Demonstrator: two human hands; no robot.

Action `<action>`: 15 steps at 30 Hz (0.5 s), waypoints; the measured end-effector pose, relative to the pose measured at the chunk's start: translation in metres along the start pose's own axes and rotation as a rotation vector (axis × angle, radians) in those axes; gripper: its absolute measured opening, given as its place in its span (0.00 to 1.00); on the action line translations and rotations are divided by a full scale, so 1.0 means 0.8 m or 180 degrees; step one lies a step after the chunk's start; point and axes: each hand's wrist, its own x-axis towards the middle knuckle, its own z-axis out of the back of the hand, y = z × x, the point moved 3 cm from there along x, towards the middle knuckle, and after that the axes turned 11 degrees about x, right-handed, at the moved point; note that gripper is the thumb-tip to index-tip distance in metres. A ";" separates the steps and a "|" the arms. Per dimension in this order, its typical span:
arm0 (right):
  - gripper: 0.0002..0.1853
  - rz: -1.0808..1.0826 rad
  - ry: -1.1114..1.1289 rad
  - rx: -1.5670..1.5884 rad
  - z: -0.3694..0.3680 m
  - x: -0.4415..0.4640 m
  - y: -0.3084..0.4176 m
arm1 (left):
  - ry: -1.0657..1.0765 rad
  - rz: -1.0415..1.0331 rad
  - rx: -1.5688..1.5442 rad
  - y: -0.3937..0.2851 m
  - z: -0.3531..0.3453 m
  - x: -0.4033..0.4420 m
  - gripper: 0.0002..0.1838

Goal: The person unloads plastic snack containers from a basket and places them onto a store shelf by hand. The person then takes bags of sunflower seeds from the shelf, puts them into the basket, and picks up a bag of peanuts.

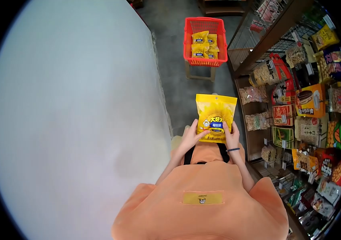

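Between both hands I hold a yellow snack bag (216, 108) with a sunflower print and a blue label, its front facing up. My left hand (191, 136) grips the lower left side, thumb lying on the front. On the lower right side is my right hand (231, 135), also with its thumb on the front; a dark band circles that wrist. The fingers behind the bag are hidden. Ahead, a red basket (205, 62) on a low stand contains several similar yellow bags (199, 38), apart from my hands.
A display rack (240, 98) full of snack bags runs along my right, with an orange packet (310, 100) among them. A pale wall (78, 112) borders the left side. Grey floor (168, 52) lies between them, and a dark wooden unit (222, 7) stands beyond the basket.
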 end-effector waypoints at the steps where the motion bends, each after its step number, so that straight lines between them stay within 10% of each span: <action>1: 0.12 -0.0021 0.0027 0.0002 -0.005 0.015 0.001 | -0.0075 0.0030 -0.0012 -0.001 0.005 0.013 0.19; 15: 0.17 -0.0519 0.0673 0.0053 -0.046 0.317 0.012 | -0.0230 0.0381 -0.0113 -0.052 0.062 0.264 0.20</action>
